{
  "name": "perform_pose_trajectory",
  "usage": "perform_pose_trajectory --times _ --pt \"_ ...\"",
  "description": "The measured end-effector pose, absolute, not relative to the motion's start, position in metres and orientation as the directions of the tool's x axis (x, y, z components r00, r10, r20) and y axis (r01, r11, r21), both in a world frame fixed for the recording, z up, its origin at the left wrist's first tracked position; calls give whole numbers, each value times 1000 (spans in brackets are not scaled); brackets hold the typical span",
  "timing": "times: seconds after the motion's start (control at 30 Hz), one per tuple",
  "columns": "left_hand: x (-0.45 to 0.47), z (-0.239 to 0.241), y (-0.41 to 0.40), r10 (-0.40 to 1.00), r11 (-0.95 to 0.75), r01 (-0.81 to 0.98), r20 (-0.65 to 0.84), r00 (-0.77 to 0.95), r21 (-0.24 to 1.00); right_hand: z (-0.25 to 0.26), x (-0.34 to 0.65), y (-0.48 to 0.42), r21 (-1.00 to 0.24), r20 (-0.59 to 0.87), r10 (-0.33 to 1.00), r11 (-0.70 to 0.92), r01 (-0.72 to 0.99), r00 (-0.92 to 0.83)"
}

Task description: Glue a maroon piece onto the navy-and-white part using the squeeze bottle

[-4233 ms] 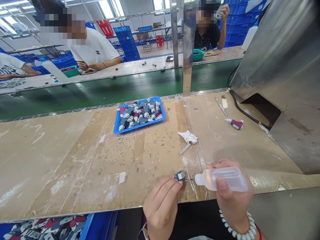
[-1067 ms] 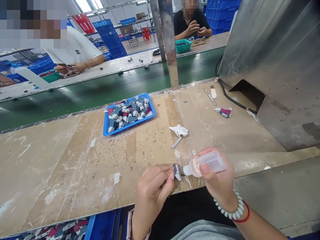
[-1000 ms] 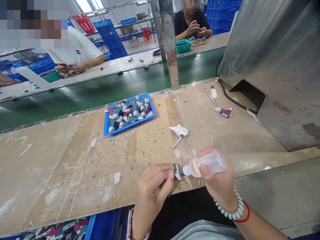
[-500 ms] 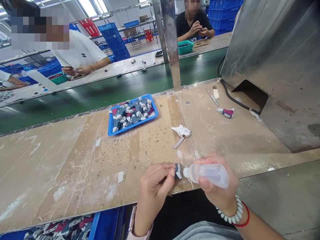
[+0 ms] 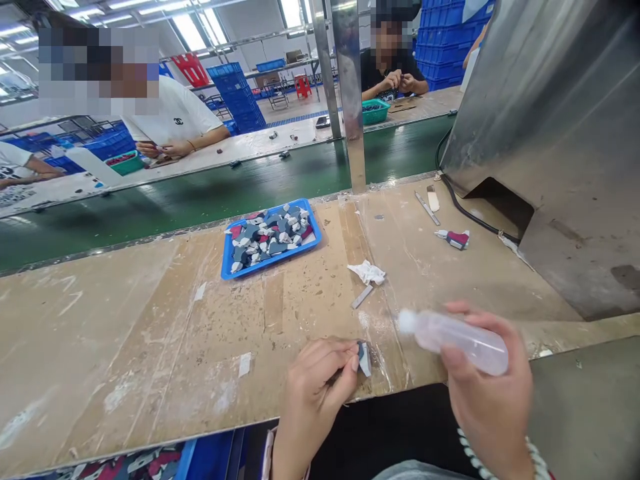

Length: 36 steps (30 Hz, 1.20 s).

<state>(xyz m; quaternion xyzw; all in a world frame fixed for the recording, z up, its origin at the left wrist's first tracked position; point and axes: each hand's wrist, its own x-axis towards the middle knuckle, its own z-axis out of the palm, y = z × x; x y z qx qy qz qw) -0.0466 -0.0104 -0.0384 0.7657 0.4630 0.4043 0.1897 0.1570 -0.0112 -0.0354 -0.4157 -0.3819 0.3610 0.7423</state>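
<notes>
Between the thumb and fingers of my left hand (image 5: 320,380) is a small grey-and-white molded piece (image 5: 365,359), pinched close to the table's front edge. My right hand (image 5: 487,373) is wrapped around a translucent squeeze bottle (image 5: 460,339), tilted with its white cap end toward the left. A gap separates the bottle's tip from the piece. Beyond my hands lie a crumpled white tissue (image 5: 369,272) and a short flat metal strip (image 5: 362,297). Farther off, a blue tray (image 5: 225,267) holds many grey, white and maroon pieces.
At the right lie a maroon-and-grey piece (image 5: 456,239), a thin metal blade (image 5: 427,208) and a white-handled scraper (image 5: 433,199), near a metal housing (image 5: 565,160). A green conveyor (image 5: 200,207) and metal post (image 5: 354,100) stand beyond the table. Co-workers sit across it. Below is a blue bin (image 5: 186,460).
My right hand has drawn the bottle away from the piece, to the right. My left hand still pinches the piece, and the whole view has shifted slightly.
</notes>
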Motion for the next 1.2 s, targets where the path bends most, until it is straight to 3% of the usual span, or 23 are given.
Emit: perform_pose_trajectory --times 0.07,0.13,0.27,0.37,0.47,0.57,0.63,0.77,0.83,0.9,0.97,1.03,1.1,1.2 --pt "-46 -38 -9 839 -538 540 473 269 647 -36 170 -5 -868 18 924 204 -452 382" --pt "-46 -38 -8 804 -590 537 506 313 603 -36 185 0 -810 -122 949 74 -582 290" --pt "-46 -40 -8 741 -656 602 539 400 455 -39 205 6 -815 -155 954 22 -579 255" --pt "-45 -43 -9 738 -651 633 543 400 419 -44 209 10 -890 -68 918 121 -439 390" --pt "-44 -46 -10 746 -635 655 547 380 410 -52 211 16 -963 103 873 207 -171 476" --pt "-43 -46 -9 755 -618 660 555 348 427 -62 216 23 -975 201 871 134 176 448" --pt "-43 -45 -8 766 -601 667 555 323 441 -67 220 27 -945 205 889 72 318 410" --pt "-42 -41 -10 794 -549 693 549 261 466 -67 221 23 -909 323 867 173 379 379" --pt "-38 -38 -16 790 -538 701 571 224 468 -61 215 12 -862 497 718 346 371 486" --pt "-32 -34 -24 762 -546 705 618 194 453 -53 203 -4 -815 574 601 484 317 556" --pt "-24 -28 -33 704 -585 700 686 186 410 -48 188 -20 -883 464 809 455 116 362" --pt "-19 -22 -41 656 -615 705 725 208 354 -46 172 -32 -960 206 975 185 -212 -84" --pt "-17 -15 -46 623 -643 712 734 270 284 -47 159 -40 -891 42 891 -171 -420 -452" --pt "-20 -8 -49 607 -672 708 709 360 216 -51 149 -44 -738 -15 743 -460 -494 -670"
